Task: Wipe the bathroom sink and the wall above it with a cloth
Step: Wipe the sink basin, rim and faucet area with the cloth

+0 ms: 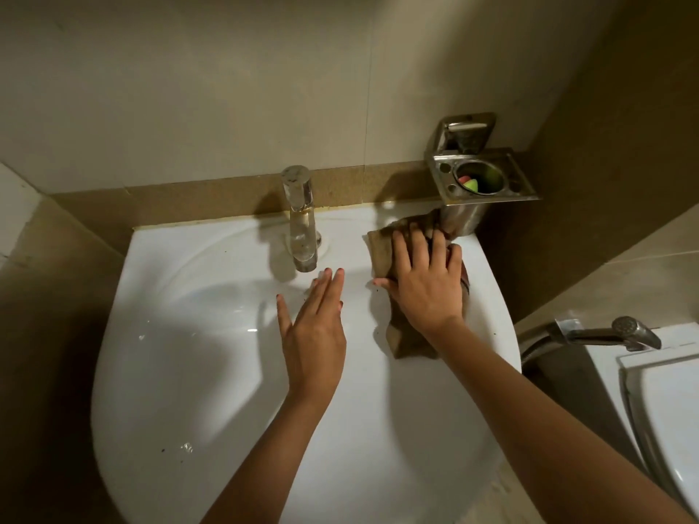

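Note:
A white sink (196, 372) fills the middle of the head view, with a chrome tap (300, 221) at its back. A brown cloth (382, 251) lies on the sink's right rim. My right hand (423, 285) lies flat on the cloth, fingers spread, pressing it against the rim. My left hand (314, 327) hovers over the basin just in front of the tap, fingers straight and together, holding nothing. The beige tiled wall (227, 88) rises behind the sink.
A steel toothbrush holder (480, 183) is fixed to the wall at the back right, just above the cloth's far end. A spray nozzle (620, 334) and a white toilet (665, 391) sit to the right. Dark specks dot the sink.

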Tool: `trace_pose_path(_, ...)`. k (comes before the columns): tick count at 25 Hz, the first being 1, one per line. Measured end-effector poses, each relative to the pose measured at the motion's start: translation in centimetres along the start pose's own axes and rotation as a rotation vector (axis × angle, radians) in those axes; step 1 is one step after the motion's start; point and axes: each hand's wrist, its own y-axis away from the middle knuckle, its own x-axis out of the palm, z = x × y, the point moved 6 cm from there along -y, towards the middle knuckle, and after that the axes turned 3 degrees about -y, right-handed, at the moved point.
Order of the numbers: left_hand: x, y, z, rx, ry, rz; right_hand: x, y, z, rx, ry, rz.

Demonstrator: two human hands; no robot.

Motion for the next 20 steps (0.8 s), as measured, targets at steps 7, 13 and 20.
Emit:
trace_pose_path(7, 0.0, 2.7, 1.1, 0.239, -0.102, 0.022, 3.9, 2.0, 4.6, -0.109, -0.179, -0.086)
trace_pose_path(13, 0.4, 3.3, 5.1, 0.014, -0.234, 0.144, 6.0, 5.0, 9.9, -0.046, -0.306, 0.291)
trace_pose_path(20, 1.4, 4.7, 6.2, -0.081, -0.211, 0.305, 5.8, 7.9, 12.6, -0.114, -0.282, 0.237)
